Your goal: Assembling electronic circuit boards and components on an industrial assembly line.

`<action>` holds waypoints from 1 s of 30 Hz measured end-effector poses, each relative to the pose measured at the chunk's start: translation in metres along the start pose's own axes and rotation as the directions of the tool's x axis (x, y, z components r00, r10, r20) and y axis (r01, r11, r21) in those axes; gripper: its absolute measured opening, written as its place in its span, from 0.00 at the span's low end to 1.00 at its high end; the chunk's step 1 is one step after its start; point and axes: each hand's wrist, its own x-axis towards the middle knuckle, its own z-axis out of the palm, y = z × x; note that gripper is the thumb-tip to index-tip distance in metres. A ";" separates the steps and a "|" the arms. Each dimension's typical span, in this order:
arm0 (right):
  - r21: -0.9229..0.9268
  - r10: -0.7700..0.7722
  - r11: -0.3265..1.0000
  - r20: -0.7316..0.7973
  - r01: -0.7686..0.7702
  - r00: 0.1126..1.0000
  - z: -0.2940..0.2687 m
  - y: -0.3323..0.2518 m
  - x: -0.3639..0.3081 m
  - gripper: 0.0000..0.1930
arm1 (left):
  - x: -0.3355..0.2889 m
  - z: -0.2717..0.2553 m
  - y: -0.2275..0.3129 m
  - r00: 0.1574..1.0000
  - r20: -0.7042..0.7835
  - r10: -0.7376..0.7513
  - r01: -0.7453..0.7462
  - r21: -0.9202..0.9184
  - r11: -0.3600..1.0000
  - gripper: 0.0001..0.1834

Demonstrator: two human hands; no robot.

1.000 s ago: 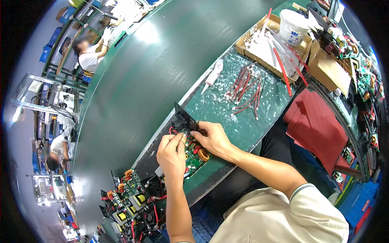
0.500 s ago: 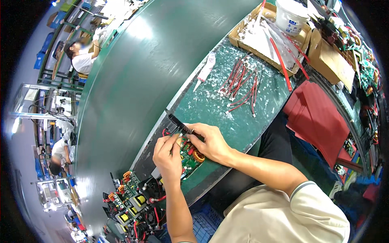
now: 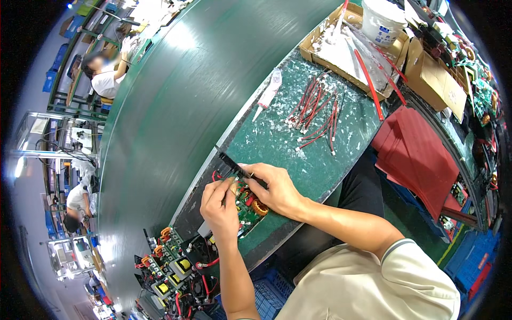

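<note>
A green circuit board (image 3: 246, 217) lies on the dark edge of the bench under my hands, with a copper-wound coil (image 3: 260, 207) near my right wrist. A long black part (image 3: 229, 162) runs along its far side. My left hand (image 3: 221, 208) pinches with thumb and fingers over the board; whatever sits between the fingertips is too small to make out. Closed around the board's far right edge, by the black part, is my right hand (image 3: 274, 188). A red wire (image 3: 215, 175) shows just past my left fingertips.
Red-and-black cables (image 3: 314, 109) and a white tube (image 3: 268, 93) lie on the green bench. Behind are a cardboard tray (image 3: 330, 61) and white bucket (image 3: 383, 24). More boards (image 3: 173, 274) crowd the lower left. Across a green conveyor belt (image 3: 176, 101) sit two people.
Both hands stay at the same spot on the board, with only slight finger movement. The view has shifted a little. The far person at upper left leans differently.
</note>
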 end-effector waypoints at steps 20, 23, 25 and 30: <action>-0.361 -0.018 0.899 0.534 0.247 0.845 -0.045 -0.039 -0.013 0.31 | -0.082 -0.060 -0.003 0.965 0.248 -0.088 -0.031 0.439 0.898 0.49; -0.368 -0.156 0.787 0.657 0.495 0.737 -0.034 -0.021 -0.013 0.41 | -0.091 -0.048 -0.014 0.985 0.169 -0.020 -0.059 0.449 0.891 0.47; -0.355 -0.171 0.752 0.708 0.556 0.685 -0.030 -0.013 -0.009 0.44 | -0.092 -0.045 -0.020 0.990 0.139 0.017 -0.076 0.434 0.898 0.48; -0.403 -0.100 0.752 0.712 0.522 0.695 -0.022 -0.019 -0.008 0.42 | -0.093 -0.043 -0.024 0.994 0.107 0.000 -0.048 0.443 0.895 0.53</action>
